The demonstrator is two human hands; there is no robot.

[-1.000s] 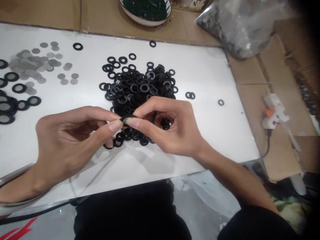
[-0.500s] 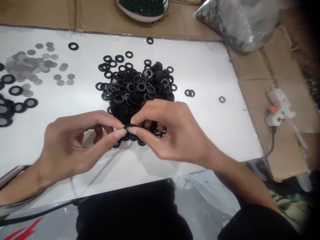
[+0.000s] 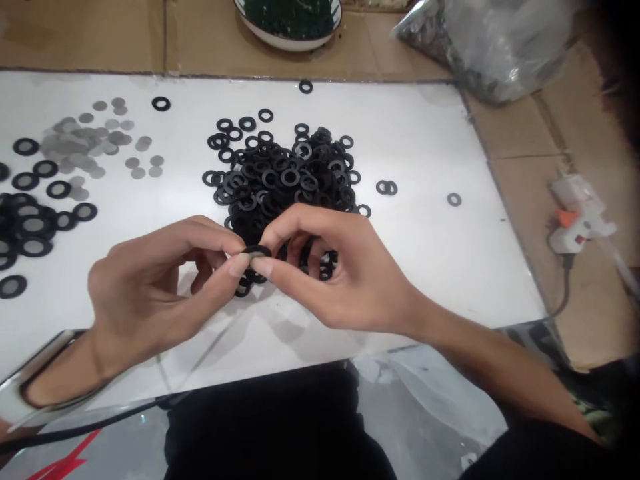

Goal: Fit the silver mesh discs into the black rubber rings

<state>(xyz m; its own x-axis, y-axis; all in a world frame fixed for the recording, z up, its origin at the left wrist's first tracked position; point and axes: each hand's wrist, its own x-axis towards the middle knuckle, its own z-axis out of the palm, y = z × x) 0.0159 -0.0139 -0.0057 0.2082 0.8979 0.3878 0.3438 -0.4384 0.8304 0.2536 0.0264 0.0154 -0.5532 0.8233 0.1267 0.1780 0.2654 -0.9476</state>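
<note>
Between my two hands is a black rubber washer (image 3: pixel 257 250), pinched low over the table, with a sliver of grey showing at its centre. My left hand (image 3: pixel 155 280) grips its left edge between thumb and index finger. On the opposite edge, my right hand (image 3: pixel 345 273) pinches it the same way, its other fingers curled. Just behind the fingertips lies a heap of black washers (image 3: pixel 290 177), partly covered by my right hand. Thin grey discs (image 3: pixel 75 147) are scattered at the back left. In front of them sit several black washers with grey centres (image 3: pixel 35 225).
The white tabletop (image 3: pixel 415 267) is bordered by cardboard (image 3: pixel 210 47). A bowl of dark green material (image 3: pixel 290 43) stands at the back, near a clear plastic bag (image 3: pixel 505 53). A white power strip (image 3: pixel 575 220) with its cable lies at the right.
The view has swung slightly left, so the table's contents appear further right. Both hands keep their pinch on the washer, which seems a little more tilted, with grey showing inside it.
</note>
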